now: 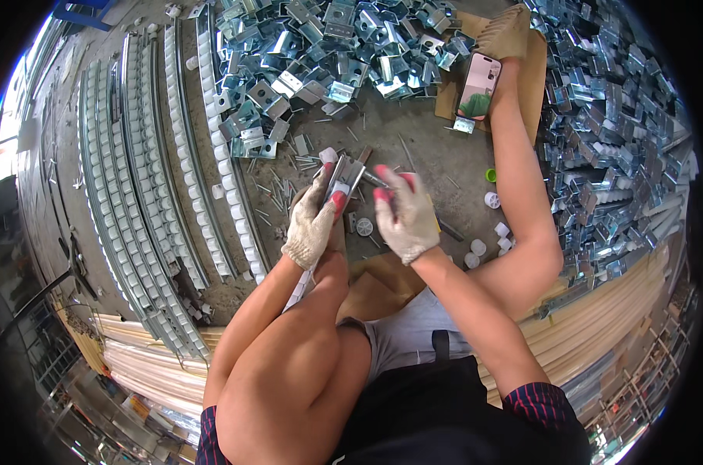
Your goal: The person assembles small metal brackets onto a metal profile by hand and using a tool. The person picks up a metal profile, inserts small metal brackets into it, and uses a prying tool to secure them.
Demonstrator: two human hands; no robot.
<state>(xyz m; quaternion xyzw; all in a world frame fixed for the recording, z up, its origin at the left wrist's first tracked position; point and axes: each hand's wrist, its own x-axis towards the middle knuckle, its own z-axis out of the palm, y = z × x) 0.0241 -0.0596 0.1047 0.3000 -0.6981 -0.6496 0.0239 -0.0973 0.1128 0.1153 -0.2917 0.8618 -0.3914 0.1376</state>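
Observation:
My left hand (pixel 311 221), in a white knit glove with red fingertips, is closed on the end of a metal roller rail (pixel 354 172), a channel with white plastic rollers. A white roller (pixel 340 188) sits in the channel by my thumb. The rail runs back toward me beside my bent leg. My right hand (pixel 410 221), gloved alike, hovers just right of the rail end, its fingers curled and smeared by motion. Whether it holds anything I cannot make out. A grey metal rod (pixel 374 179) shows beside its fingertips. Loose metal pins (pixel 284 191) lie left of the rail.
Finished-looking roller rails (pixel 119 186) lie side by side at left. Piled metal brackets (pixel 320 46) fill the far side, with another heap (pixel 615 139) at right. A phone (pixel 479 87) leans by my right foot on cardboard (pixel 533 85). Loose white rollers (pixel 477 247) lie near my right knee.

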